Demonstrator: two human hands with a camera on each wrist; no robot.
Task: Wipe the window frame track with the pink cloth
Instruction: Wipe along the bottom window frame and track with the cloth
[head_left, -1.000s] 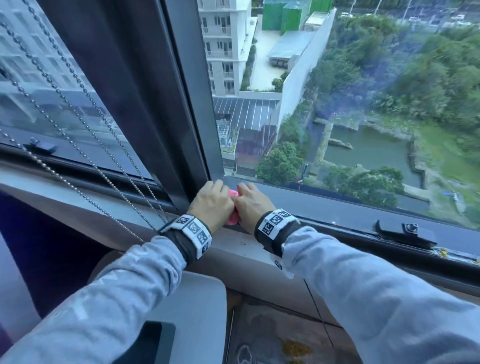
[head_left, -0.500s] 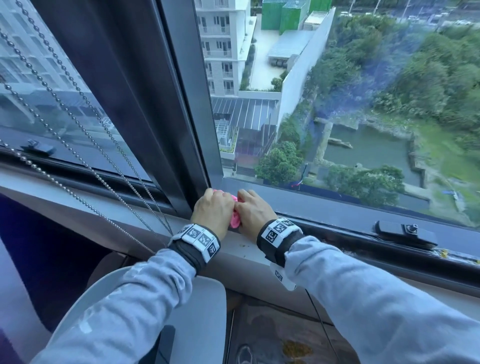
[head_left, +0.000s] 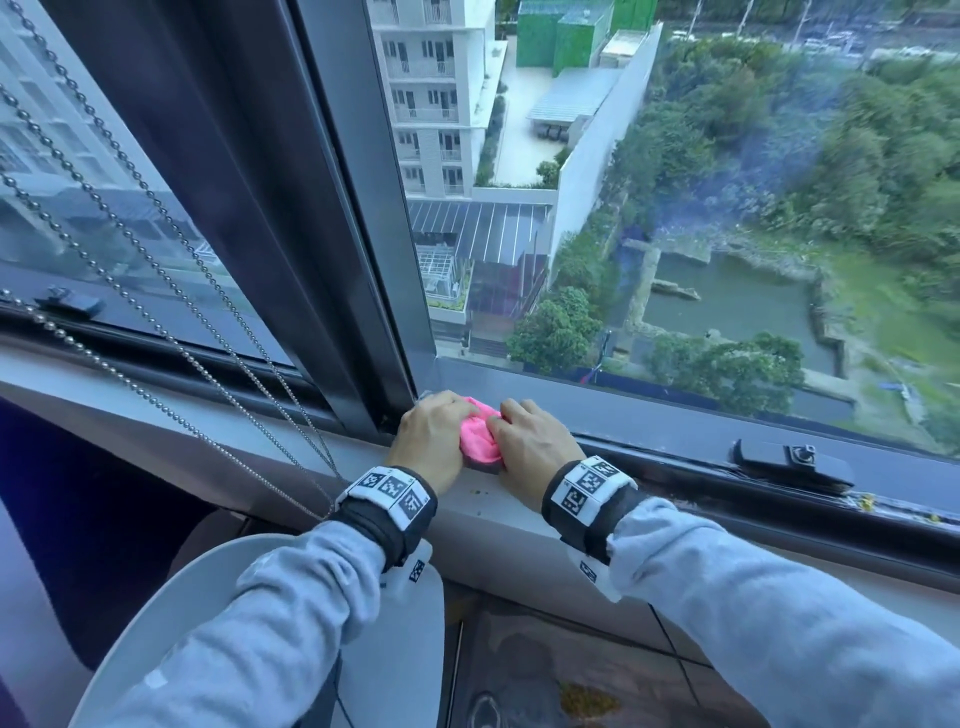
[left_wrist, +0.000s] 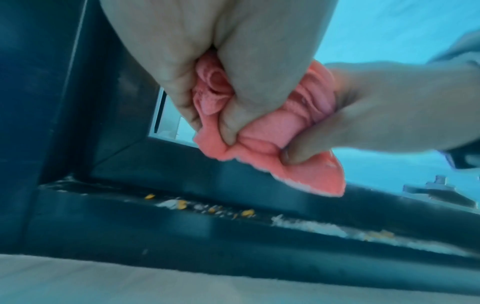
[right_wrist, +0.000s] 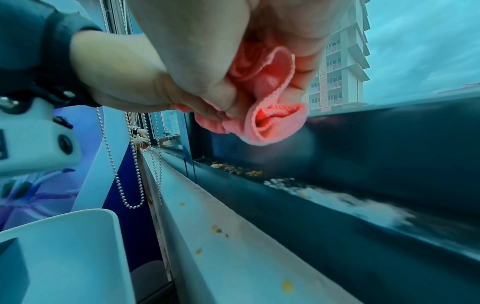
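Both hands bunch the pink cloth above the track

The left hand (head_left: 434, 441) and right hand (head_left: 530, 449) now clutch the pink cloth (head_left: 478, 434) lifted clear of the window frame track (left_wrist: 233, 214); earlier it sat lower, crumbs (left_wrist: 182, 204) at its 6 o'clock.

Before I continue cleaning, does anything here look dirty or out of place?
Yes. Yellow crumbs and whitish dust lie in the dark window track, below the bunched pink cloth. A few crumbs also sit on the pale sill.
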